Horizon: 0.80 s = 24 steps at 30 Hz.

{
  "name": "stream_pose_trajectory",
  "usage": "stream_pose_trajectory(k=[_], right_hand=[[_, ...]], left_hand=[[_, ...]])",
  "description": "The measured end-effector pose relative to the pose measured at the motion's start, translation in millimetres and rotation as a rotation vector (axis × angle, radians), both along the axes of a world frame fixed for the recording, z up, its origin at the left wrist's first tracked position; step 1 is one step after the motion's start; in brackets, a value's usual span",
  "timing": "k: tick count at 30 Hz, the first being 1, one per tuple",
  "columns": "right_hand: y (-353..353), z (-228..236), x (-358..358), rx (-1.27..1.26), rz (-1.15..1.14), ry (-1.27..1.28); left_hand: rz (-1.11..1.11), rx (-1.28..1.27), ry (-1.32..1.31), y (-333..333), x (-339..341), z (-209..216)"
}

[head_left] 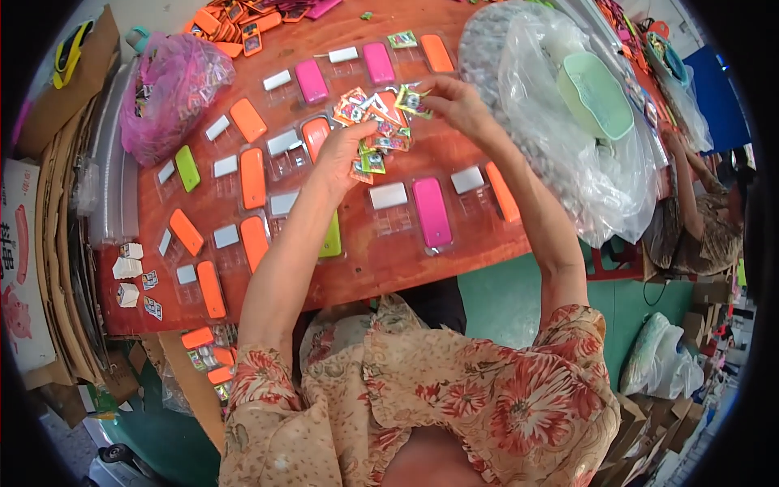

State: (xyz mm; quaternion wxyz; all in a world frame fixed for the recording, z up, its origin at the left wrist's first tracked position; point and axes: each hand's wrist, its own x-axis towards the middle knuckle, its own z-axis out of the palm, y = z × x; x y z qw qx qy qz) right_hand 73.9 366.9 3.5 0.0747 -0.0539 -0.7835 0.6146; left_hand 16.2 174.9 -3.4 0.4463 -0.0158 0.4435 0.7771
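Note:
My left hand [342, 152] is closed around a loose bunch of small, colourful printed packets [388, 130], mostly orange, red and green. To its right, my right hand [458, 105] pinches one yellow-green packet [411, 101] between thumb and fingertips, close beside the bunch. Both hands are above clear plastic trays laid out on the red-brown table. Each tray holds a phone-shaped plastic case, such as a magenta one [432, 213] and an orange one [252, 178], beside a small white block [389, 196]. Another yellow-green packet [402, 40] lies in a tray at the far side.
A pink bag of small packets [174, 97] sits at the left, near stacked cardboard [69, 178]. Orange cases [231, 23] are heaped at the far edge. On the right are a clear bag of grey-white pieces [519, 105] and a green basin [596, 96]. Another person [702, 211] is farther right.

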Motion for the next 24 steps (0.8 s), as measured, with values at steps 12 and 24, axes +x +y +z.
stream_pose_trajectory(k=[12,24], right_hand=[[19.5,-26.8,99.6,0.692,-0.012,-0.143],[-61.4,-17.9,76.3,-0.119,0.104,-0.067]], left_hand=[[-0.217,-0.008,-0.067,-19.7,38.7,-18.6],[-0.136,0.056,0.046,-25.6,61.4,-19.1]])
